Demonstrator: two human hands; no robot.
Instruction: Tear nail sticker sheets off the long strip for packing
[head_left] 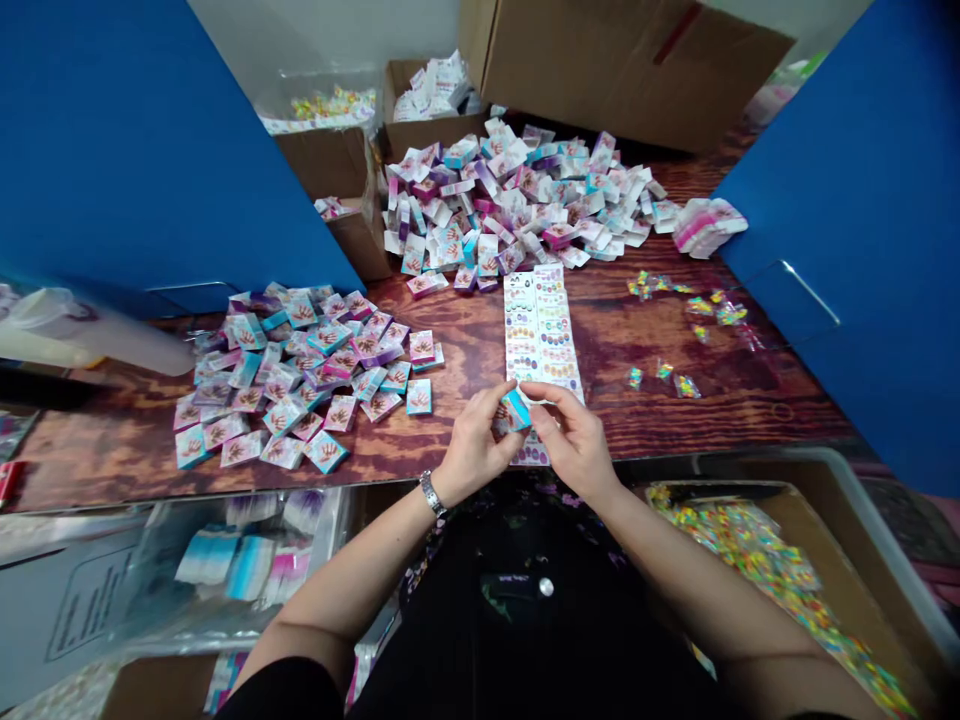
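Note:
A small blue-and-white cardboard box [516, 411] is held between my two hands above the table's front edge. My left hand [480, 440] pinches it from the left side, a metal watch on its wrist. On the other side, the fingers of my right hand [568, 437] close on the box's upper right end, where a white part shows. Whether that end is a flap or a paper is too small to tell. Beneath the hands lies a long printed sheet [541, 340] with rows of colourful round pictures, its lower part partly covered by the hands.
Closed-looking small boxes [300, 370] are heaped on the left, and open-flapped boxes [517, 200] at the back. Small colourful packets [686, 386] lie on the right. Cardboard cartons [330, 165] stand behind. Below are a bin of packets [765, 560] and a bag of flat boxes [240, 565].

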